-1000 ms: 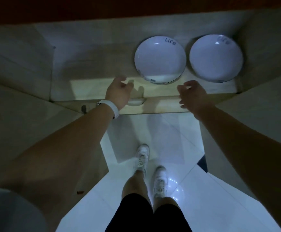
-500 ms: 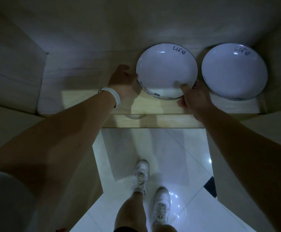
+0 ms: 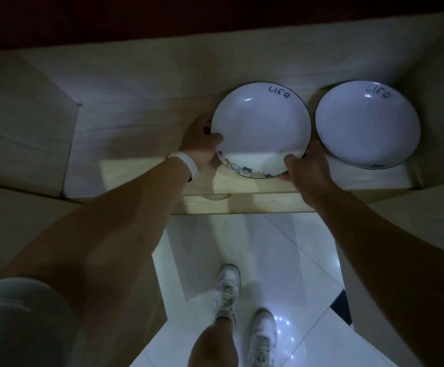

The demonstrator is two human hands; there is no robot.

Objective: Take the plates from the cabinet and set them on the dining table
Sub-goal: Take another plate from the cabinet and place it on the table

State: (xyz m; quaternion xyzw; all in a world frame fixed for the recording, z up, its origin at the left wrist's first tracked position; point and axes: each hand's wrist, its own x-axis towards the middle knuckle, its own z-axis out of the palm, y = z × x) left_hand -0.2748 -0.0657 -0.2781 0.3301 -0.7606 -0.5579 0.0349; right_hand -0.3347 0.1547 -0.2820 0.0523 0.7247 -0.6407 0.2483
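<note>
Trouble would likely come from a clash of rims. The left plate (image 3: 260, 123), at centre frame in the open cabinet (image 3: 141, 144), is gripped by both hands: the left hand (image 3: 198, 144) pinches its left edge, thumb on top, and the right hand (image 3: 305, 168) curls round its lower right edge. The right plate (image 3: 366, 125) lies just beside it, rims almost touching, so a crooked pull could knock them. Thin rim holds could also slip, with hard floor tiles (image 3: 242, 247) straight below.
</note>
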